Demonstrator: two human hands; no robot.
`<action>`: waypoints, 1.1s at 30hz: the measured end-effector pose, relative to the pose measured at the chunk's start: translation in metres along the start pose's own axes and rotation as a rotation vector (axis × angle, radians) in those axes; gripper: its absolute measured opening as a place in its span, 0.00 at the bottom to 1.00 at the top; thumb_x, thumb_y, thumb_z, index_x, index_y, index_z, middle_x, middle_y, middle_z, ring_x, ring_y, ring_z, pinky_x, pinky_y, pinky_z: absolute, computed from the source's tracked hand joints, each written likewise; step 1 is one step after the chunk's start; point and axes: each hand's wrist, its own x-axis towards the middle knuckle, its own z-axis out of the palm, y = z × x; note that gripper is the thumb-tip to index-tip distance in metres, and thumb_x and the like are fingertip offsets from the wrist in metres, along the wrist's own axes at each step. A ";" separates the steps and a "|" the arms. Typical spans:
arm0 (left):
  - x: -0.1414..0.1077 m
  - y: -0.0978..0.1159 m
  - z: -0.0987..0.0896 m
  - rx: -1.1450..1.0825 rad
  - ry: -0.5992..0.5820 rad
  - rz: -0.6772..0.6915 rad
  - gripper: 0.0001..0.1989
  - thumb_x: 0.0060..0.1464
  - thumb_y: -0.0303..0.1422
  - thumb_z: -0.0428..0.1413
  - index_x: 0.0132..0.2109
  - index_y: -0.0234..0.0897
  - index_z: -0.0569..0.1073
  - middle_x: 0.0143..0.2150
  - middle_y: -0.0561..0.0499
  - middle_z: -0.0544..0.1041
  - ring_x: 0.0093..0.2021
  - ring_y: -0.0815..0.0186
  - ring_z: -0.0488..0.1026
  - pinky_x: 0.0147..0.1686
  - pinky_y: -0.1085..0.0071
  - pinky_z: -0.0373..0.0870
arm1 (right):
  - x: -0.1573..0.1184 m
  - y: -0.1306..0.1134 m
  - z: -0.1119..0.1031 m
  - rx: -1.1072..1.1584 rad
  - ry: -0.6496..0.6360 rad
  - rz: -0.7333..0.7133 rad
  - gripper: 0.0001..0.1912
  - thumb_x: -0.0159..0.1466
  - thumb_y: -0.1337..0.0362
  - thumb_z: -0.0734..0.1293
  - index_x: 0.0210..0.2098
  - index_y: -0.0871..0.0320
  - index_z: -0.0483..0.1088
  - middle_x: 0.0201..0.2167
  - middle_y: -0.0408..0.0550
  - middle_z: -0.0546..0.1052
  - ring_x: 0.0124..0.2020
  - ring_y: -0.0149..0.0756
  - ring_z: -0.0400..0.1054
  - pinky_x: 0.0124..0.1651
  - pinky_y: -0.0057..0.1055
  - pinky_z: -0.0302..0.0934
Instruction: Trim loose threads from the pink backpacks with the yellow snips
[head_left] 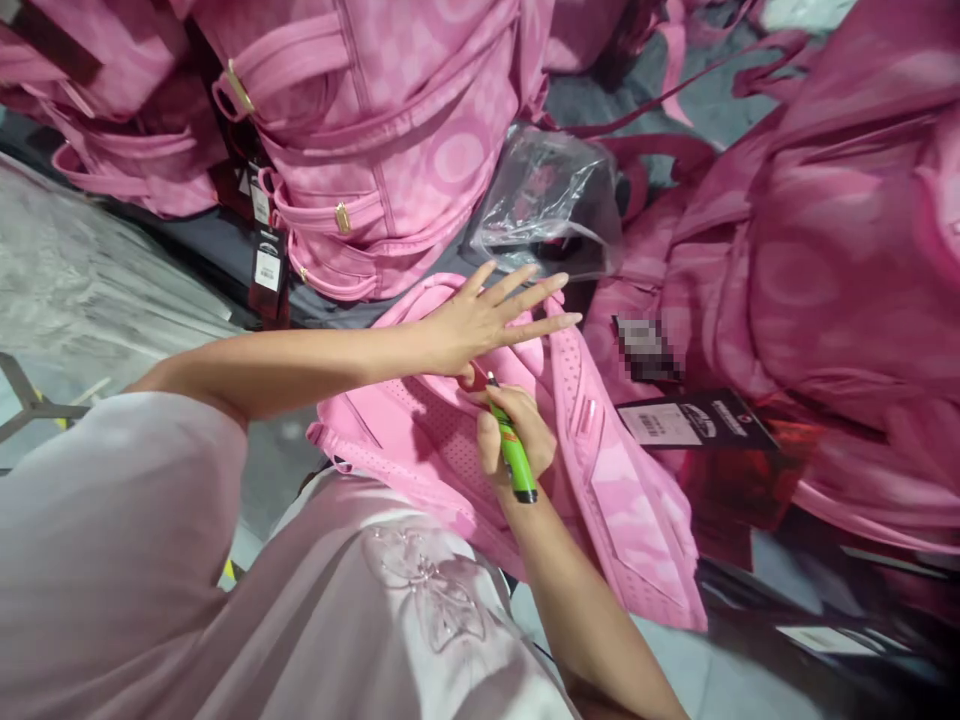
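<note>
A pink backpack (pixel 409 430) with perforated padding and straps lies in front of me, against my body. My left hand (pixel 491 320) rests flat across its upper part, fingers spread. Just below it, my right hand (pixel 517 430) is closed around a green marker pen (pixel 514 455) with a black end. The pen's pale tip points up toward my left thumb, close to the pink fabric; I cannot tell whether it touches. Beyond my left fingertips lies a clear plastic bag (pixel 551 200).
Large pink backpacks (pixel 390 130) stand at the back, and more pink bags (pixel 817 230) are piled on the right. Black hang tags with white labels (pixel 268 268) dangle at the left; another hang tag (pixel 697 420) lies at the right. Plastic sheeting (pixel 97 250) covers the left side.
</note>
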 end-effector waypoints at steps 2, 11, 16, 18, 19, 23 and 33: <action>0.008 -0.004 0.009 -0.031 -0.015 -0.006 0.56 0.51 0.41 0.64 0.75 0.38 0.38 0.76 0.32 0.42 0.70 0.37 0.52 0.60 0.41 0.53 | 0.000 -0.002 -0.007 -0.058 -0.077 0.020 0.15 0.65 0.66 0.65 0.52 0.54 0.72 0.38 0.48 0.81 0.41 0.42 0.77 0.51 0.48 0.72; 0.003 -0.005 0.016 -0.064 0.028 -0.091 0.54 0.54 0.40 0.62 0.75 0.41 0.35 0.77 0.36 0.36 0.73 0.37 0.41 0.64 0.36 0.44 | 0.020 0.008 -0.047 -0.519 -0.035 0.139 0.23 0.68 0.62 0.65 0.62 0.54 0.65 0.47 0.53 0.79 0.48 0.44 0.75 0.52 0.45 0.70; 0.012 0.000 0.013 -0.114 -0.009 -0.180 0.56 0.53 0.40 0.62 0.75 0.39 0.33 0.77 0.36 0.33 0.72 0.37 0.46 0.64 0.41 0.51 | 0.049 0.021 -0.029 -0.728 -0.362 0.329 0.31 0.64 0.56 0.69 0.63 0.60 0.61 0.53 0.64 0.72 0.54 0.56 0.68 0.54 0.51 0.66; 0.016 0.001 0.011 -0.136 -0.026 -0.202 0.54 0.54 0.39 0.61 0.75 0.39 0.34 0.77 0.36 0.34 0.71 0.38 0.50 0.63 0.43 0.52 | 0.058 0.023 -0.013 -0.834 -0.418 0.437 0.28 0.64 0.58 0.67 0.60 0.61 0.63 0.49 0.65 0.71 0.50 0.56 0.68 0.50 0.51 0.66; 0.018 0.001 0.010 -0.141 -0.039 -0.215 0.53 0.54 0.39 0.60 0.75 0.39 0.36 0.77 0.36 0.35 0.71 0.39 0.50 0.63 0.44 0.53 | 0.062 0.023 -0.006 -0.892 -0.436 0.481 0.25 0.65 0.60 0.66 0.59 0.61 0.64 0.48 0.65 0.71 0.49 0.56 0.68 0.49 0.51 0.66; 0.019 0.000 0.008 -0.097 -0.060 -0.276 0.50 0.55 0.38 0.60 0.75 0.41 0.40 0.77 0.37 0.38 0.73 0.38 0.44 0.62 0.44 0.53 | 0.066 0.028 0.005 -1.007 -0.530 0.568 0.22 0.66 0.67 0.61 0.59 0.62 0.64 0.48 0.66 0.70 0.49 0.56 0.66 0.50 0.55 0.64; 0.016 -0.008 0.000 -0.117 -0.151 -0.236 0.49 0.57 0.44 0.58 0.75 0.42 0.37 0.76 0.36 0.44 0.64 0.41 0.58 0.60 0.45 0.54 | 0.030 -0.018 -0.056 -0.592 -0.199 0.364 0.23 0.67 0.49 0.63 0.53 0.58 0.67 0.45 0.58 0.73 0.47 0.49 0.70 0.50 0.48 0.67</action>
